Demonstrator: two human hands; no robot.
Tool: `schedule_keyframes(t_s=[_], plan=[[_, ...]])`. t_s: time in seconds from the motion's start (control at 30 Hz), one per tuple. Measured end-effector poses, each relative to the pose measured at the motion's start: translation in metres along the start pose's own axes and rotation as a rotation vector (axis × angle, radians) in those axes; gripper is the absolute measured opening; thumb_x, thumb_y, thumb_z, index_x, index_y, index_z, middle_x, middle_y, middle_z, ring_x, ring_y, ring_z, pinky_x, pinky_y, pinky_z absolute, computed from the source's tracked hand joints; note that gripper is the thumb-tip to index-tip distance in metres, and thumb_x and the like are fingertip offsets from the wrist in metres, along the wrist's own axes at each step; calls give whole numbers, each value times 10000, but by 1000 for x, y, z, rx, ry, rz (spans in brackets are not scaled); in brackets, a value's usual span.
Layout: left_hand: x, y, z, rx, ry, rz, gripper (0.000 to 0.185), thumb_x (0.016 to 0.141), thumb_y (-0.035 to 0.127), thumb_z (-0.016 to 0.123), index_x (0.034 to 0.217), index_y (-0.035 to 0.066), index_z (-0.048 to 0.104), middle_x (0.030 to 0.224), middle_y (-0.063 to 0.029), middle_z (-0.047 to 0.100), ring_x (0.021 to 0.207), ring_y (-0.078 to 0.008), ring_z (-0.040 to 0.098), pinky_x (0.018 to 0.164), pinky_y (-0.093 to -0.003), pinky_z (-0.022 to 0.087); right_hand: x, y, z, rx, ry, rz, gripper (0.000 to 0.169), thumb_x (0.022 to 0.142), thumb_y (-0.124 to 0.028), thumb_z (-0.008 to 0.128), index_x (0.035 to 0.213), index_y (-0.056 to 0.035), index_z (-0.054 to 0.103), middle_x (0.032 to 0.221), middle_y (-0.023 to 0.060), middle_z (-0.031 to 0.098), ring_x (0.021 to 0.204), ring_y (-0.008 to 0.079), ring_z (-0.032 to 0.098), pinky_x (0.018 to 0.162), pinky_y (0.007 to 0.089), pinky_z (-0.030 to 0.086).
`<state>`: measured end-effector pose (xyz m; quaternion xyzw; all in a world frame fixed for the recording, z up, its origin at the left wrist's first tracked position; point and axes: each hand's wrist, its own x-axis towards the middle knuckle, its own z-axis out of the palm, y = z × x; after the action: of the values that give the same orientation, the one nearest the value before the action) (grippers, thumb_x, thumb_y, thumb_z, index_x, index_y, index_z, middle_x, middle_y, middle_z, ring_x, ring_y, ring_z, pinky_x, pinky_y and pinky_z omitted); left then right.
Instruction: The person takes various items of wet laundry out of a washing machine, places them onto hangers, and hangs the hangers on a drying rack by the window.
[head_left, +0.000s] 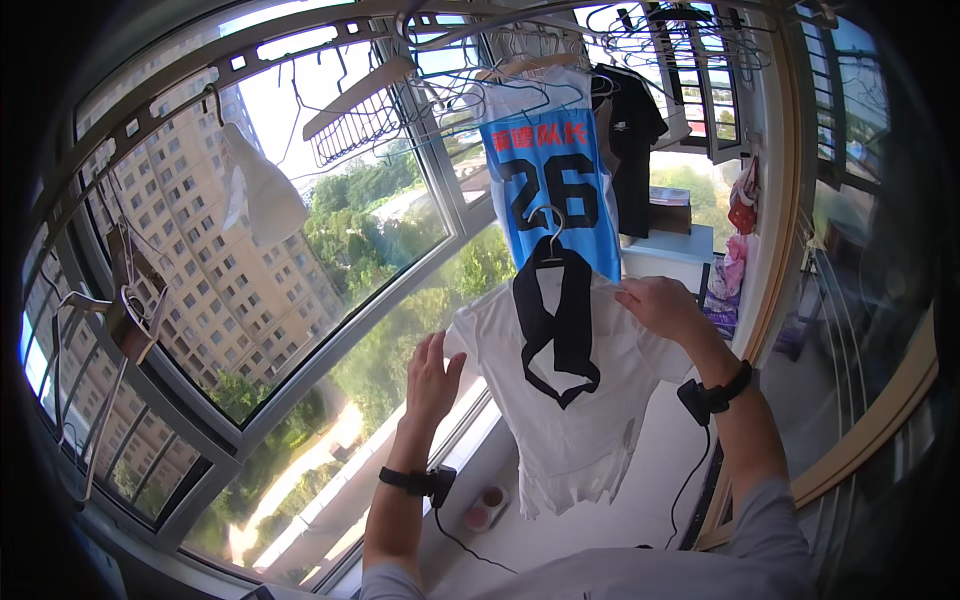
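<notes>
A white short-sleeved top (495, 382) with a black collar (574, 322) and black tie ends hangs on a hanger (556, 221), whose metal hook shows above the collar. My left hand (435, 375) is at the sleeve on the left, fingers together and thumb apart; whether it grips the cloth is unclear. My right hand (656, 304) pinches the top's shoulder on the right between thumb and fingers. Just behind the collar hangs a blue and white sleeveless jersey (544, 180).
Metal rails (285, 49) with many wire hangers (352, 139) run overhead. A white cloth item (262, 187) hangs at the left before the windows. A black T-shirt (630, 135) hangs behind the jersey, near a white cabinet (675, 247). A wooden door frame (780, 262) stands right.
</notes>
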<state>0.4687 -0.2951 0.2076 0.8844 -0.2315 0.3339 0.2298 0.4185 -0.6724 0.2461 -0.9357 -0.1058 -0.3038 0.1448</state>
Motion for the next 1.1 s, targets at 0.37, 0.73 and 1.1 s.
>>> schedule_keyframes(t_s=[0.37, 0.73, 1.1], plan=[[-59, 5, 22, -35, 18, -46, 392, 872, 213, 645, 1183, 5, 527, 1209, -216, 532, 1069, -397, 557, 886, -422, 478, 142, 35, -81, -142, 177, 30, 350, 931, -334, 505, 809, -32, 633, 790, 187, 652, 776, 363, 638, 708, 452, 502], [-103, 3, 14, 99, 79, -171, 348, 830, 174, 680, 1098, -13, 558, 1175, -222, 537, 1025, -383, 574, 848, -418, 500, 282, 0, -114, -150, 281, -42, 379, 932, -358, 485, 902, -30, 672, 908, 179, 671, 874, 342, 653, 786, 440, 519], [-137, 6, 5, 178, 122, -283, 287, 843, 171, 667, 1043, -18, 585, 1149, -224, 547, 948, -370, 599, 801, -411, 510, 379, -16, -106, -185, 250, -16, 419, 889, -406, 534, 1057, -50, 677, 1112, 203, 637, 1041, 361, 614, 903, 466, 484]])
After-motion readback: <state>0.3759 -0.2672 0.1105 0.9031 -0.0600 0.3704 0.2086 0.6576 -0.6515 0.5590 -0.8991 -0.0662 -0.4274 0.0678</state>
